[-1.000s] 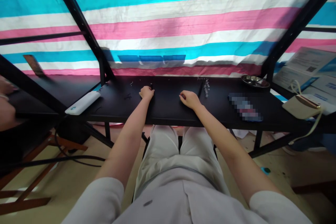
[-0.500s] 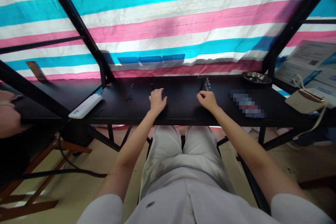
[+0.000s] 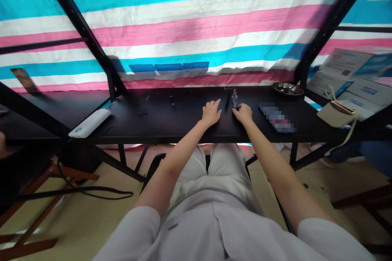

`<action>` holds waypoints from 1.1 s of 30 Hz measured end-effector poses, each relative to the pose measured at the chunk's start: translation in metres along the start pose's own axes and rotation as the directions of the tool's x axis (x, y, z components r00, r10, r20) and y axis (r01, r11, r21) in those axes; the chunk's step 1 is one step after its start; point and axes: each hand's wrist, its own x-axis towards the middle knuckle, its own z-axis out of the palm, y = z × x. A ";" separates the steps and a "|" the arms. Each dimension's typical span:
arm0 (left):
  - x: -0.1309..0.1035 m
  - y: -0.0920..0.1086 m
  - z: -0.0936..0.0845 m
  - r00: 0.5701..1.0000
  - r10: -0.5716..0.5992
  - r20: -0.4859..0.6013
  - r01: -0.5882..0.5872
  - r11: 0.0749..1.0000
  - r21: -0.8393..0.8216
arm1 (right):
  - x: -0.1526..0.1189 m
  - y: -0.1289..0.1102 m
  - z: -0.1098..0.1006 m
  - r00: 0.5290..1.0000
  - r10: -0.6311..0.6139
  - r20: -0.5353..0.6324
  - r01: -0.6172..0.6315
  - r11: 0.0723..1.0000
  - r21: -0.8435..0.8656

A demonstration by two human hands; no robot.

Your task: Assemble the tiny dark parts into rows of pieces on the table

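Observation:
My left hand (image 3: 212, 113) hovers over or rests on the black tabletop, its fingers spread and nothing visible in them. Just right of it, my right hand (image 3: 244, 114) is curled, thumb and forefinger together at the near end of a row of small clear, knobbly pieces (image 3: 234, 97). What those fingertips pinch, if anything, is too small to make out. Between the hands and slightly beyond them lies a thin dark stick-like piece (image 3: 228, 100). A short line of tiny pale bits (image 3: 229, 88) runs along its far end. Further left is a small dark piece with a pale band (image 3: 172, 100).
On the black table (image 3: 183, 130) lie a white oblong device (image 3: 90, 123), dark scraps (image 3: 143, 112), a pixelated flat item (image 3: 277, 118) and a shiny metal dish (image 3: 288, 88). A beige pouch (image 3: 337, 113) and boxes (image 3: 343, 69) sit right. Black frame posts (image 3: 92, 45) flank the table.
My left hand has left the small banded piece and moved right, close to my right hand. My right hand has shifted slightly right to the knobbly row. The view has turned a little right.

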 end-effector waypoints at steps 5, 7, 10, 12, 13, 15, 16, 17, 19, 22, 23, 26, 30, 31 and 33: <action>0.013 0.010 0.015 1.000 0.026 0.008 -0.026 0.999 0.026 | 0.002 0.001 0.001 1.000 -0.001 0.013 0.002 1.000 -0.011; 0.017 0.012 0.019 0.999 0.048 0.015 -0.048 0.998 0.040 | 0.002 0.001 0.001 1.000 0.001 0.012 -0.001 1.000 -0.012; 0.021 0.015 0.023 0.997 0.066 0.027 -0.068 0.996 0.057 | 0.003 0.002 0.001 1.000 -0.002 0.005 0.002 1.000 -0.011; 0.023 0.015 0.025 0.997 0.069 0.033 -0.071 0.995 0.063 | 0.003 0.001 0.001 1.000 -0.009 0.001 0.009 1.000 -0.011; 0.024 0.014 0.025 0.997 0.069 0.035 -0.071 0.995 0.064 | 0.002 0.001 0.001 1.000 -0.012 0.000 0.012 1.000 -0.011; 0.025 0.014 0.026 0.997 0.070 0.038 -0.073 0.995 0.065 | 0.001 0.001 0.000 1.000 -0.017 -0.001 0.017 1.000 -0.011; 0.025 0.014 0.027 0.997 0.073 0.037 -0.075 0.995 0.066 | 0.001 0.000 0.000 1.000 -0.020 -0.002 0.020 1.000 -0.011; 0.026 0.014 0.027 0.996 0.077 0.033 -0.079 0.995 0.066 | 0.000 0.000 -0.001 1.000 -0.023 -0.002 0.023 1.000 -0.011; 0.027 0.014 0.026 0.996 0.088 0.009 -0.089 0.994 0.067 | -0.001 -0.001 -0.002 1.000 -0.027 -0.001 0.027 1.000 -0.015; 0.029 0.016 0.025 0.995 0.089 -0.054 -0.085 0.994 0.071 | -0.003 -0.003 -0.004 0.999 -0.043 0.008 0.043 0.999 -0.026; 0.029 0.016 0.024 0.994 0.086 -0.071 -0.081 0.994 0.071 | -0.004 -0.004 -0.005 0.998 -0.054 0.013 0.055 0.998 -0.030; 0.030 0.010 0.018 0.989 0.103 -0.105 -0.097 0.993 0.061 | -0.007 -0.008 -0.008 0.993 -0.112 0.028 0.113 0.992 -0.051; 0.026 -0.010 0.002 0.975 0.150 -0.165 -0.147 0.989 0.028 | -0.013 -0.017 -0.011 0.984 -0.164 0.062 0.169 0.981 -0.093; 0.025 -0.017 -0.002 0.972 0.145 -0.182 -0.144 0.989 0.019 | -0.014 -0.020 -0.012 0.984 -0.166 0.072 0.173 0.979 -0.105; 0.020 -0.029 -0.008 0.969 0.131 -0.210 -0.135 0.991 -0.004 | -0.015 -0.024 -0.014 0.982 -0.164 0.089 0.175 0.976 -0.130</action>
